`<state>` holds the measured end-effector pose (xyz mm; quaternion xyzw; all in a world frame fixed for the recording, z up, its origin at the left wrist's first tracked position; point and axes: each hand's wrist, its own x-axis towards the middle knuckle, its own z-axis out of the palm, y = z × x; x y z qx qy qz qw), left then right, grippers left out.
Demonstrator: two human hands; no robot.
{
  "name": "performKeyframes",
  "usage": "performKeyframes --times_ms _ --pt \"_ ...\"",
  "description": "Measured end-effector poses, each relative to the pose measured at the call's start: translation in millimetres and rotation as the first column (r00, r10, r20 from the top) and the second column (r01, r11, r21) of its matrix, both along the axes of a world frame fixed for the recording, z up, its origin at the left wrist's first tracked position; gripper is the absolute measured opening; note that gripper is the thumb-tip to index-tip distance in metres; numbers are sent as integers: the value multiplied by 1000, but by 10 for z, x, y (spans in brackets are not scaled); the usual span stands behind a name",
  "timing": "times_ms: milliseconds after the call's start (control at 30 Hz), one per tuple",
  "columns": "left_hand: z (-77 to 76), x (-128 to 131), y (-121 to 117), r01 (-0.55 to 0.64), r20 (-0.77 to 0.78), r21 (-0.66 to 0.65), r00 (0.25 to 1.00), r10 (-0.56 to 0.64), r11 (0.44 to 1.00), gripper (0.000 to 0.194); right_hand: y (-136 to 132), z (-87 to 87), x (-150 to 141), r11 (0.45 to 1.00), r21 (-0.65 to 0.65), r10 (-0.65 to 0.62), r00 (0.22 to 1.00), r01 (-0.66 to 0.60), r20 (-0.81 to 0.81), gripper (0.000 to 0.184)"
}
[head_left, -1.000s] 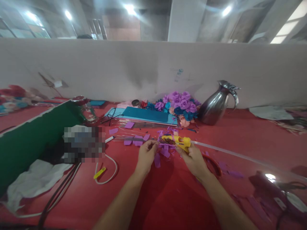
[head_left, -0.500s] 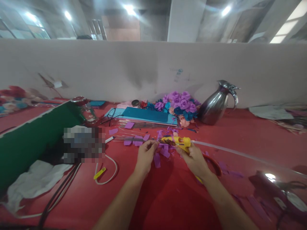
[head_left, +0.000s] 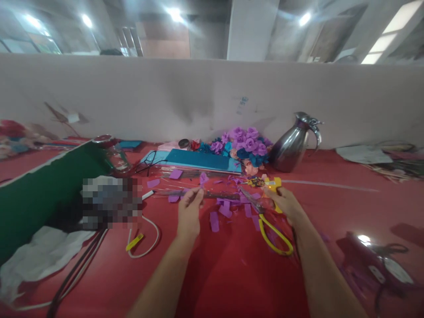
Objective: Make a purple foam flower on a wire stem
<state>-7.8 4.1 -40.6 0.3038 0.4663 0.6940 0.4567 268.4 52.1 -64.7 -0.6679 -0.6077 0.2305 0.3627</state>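
Between the thumb and fingertips of my left hand [head_left: 190,214] a small purple paper flower [head_left: 203,178] is pinched, its bloom standing just above the fingers. My right hand [head_left: 285,203] is wrapped round a yellow hot glue gun [head_left: 273,183], whose dark-stained nozzle points left. A long clear glue stick [head_left: 324,184] runs out behind it. Scissors with yellow handles [head_left: 274,240] lie on the table beside my right hand, blades towards the upper left. Purple paper pieces [head_left: 214,221] and a bundle of thin dark stems [head_left: 221,195] lie between the hands.
Purple, blue and pink paper flowers [head_left: 245,141] are heaped near the wall, by a metal jug [head_left: 291,143]. Blue sheets [head_left: 198,159] and eyeglasses [head_left: 147,162] lie at the back. A green panel [head_left: 59,181], a glass jar [head_left: 114,154] and cables [head_left: 79,269] are at left.
My right hand has drawn the glue gun to the right, away from the flower. My left hand has shifted slightly left with the flower, and the scissors now show more fully.
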Motion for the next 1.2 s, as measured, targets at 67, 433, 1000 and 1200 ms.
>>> performKeyframes --times_ms 67,433,1000,1200 --pt "29 -107 31 -117 53 36 992 115 993 19 61 -30 116 994 -92 -34 980 53 195 35" --pt "204 -582 114 -310 511 160 838 190 937 16 27 -104 310 970 -38 -176 797 241 578 32" --pt "278 -993 -5 -232 687 436 710 -156 869 14 -668 447 -1149 760 -76 599 650 -645 469 20" --pt "227 -976 26 -178 700 483 666 -256 857 12 -537 398 -1636 795 -90 544 639 -600 543 20"
